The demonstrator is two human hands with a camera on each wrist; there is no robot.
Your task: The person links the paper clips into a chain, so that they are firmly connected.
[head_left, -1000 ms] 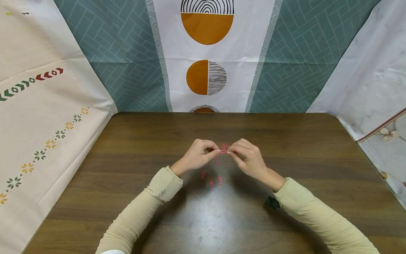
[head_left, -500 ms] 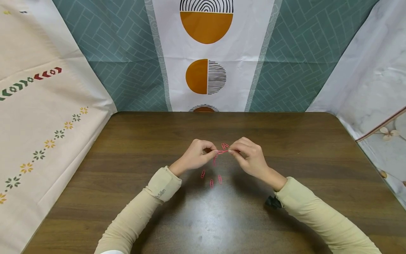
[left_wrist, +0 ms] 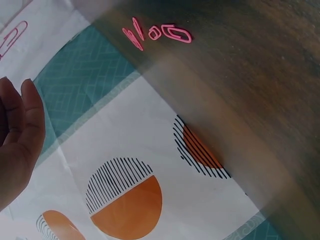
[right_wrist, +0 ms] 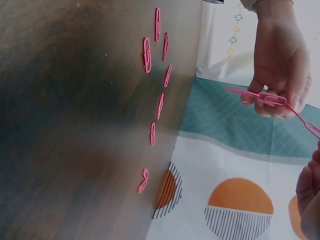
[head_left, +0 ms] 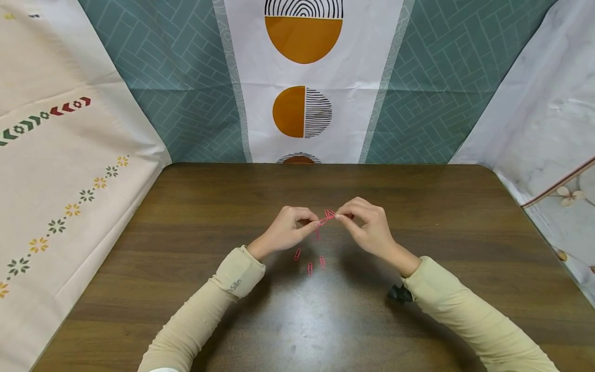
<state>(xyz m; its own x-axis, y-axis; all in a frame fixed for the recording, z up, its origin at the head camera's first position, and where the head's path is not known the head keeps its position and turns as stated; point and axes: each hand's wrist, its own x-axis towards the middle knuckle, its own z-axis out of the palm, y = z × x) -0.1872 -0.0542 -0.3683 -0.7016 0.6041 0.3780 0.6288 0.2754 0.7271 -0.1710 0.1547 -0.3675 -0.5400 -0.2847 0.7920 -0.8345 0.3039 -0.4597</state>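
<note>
My left hand point(head_left: 290, 227) pinches a chain of pink paper clips point(right_wrist: 272, 99) between thumb and fingertips, above the table. Part of the chain point(head_left: 318, 233) dangles below those fingers. Across a short gap, the thumb and forefinger of my right hand point(head_left: 369, 227) pinch the chain's other end. In the right wrist view, a linked clip point(right_wrist: 312, 128) slants down from the left hand point(right_wrist: 282, 65) to the right fingertips, which hide its end. The left wrist view catches part of the left hand point(left_wrist: 22, 125) at its edge, a pink clip point(left_wrist: 12, 39) beyond it.
On the brown table point(head_left: 223, 196) lie loose pink paper clips: three nearer the body, one at the front point(head_left: 310, 268), and a small group point(head_left: 329, 213) just beyond the hands. A black object point(head_left: 400, 293) sits under the right cuff. Patterned cloths point(head_left: 195, 124) hang behind and beside the table.
The hands drew slightly apart, stretching the chain between them. Since then my right hand has risen a little toward the table's far side. The loose clips near the body lie as before.
</note>
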